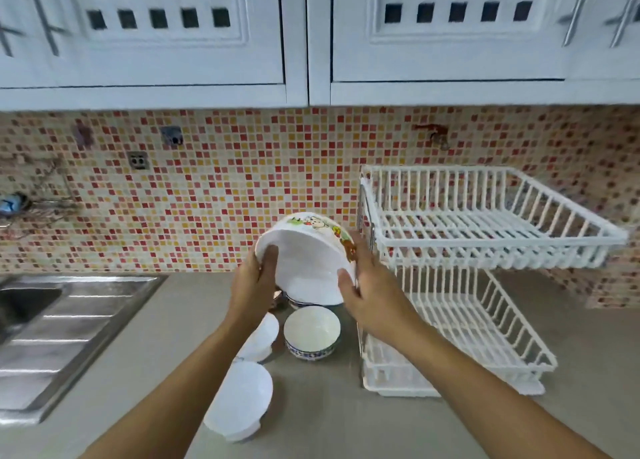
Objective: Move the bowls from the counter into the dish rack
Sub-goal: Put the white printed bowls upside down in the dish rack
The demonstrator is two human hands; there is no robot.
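A large white bowl with a cartoon print on its outside is held tilted above the counter, its opening facing me. My left hand grips its left rim and my right hand grips its right rim. Below it on the counter stand a smaller bowl with a blue patterned outside, another blue-rimmed bowl mostly hidden behind the held one, and two white bowls partly under my left forearm. The white two-tier wire dish rack stands to the right, both tiers bare.
A steel sink with a ribbed drainboard lies at the left. The mosaic tile backsplash runs behind, with white cabinets overhead. The grey counter extends toward me.
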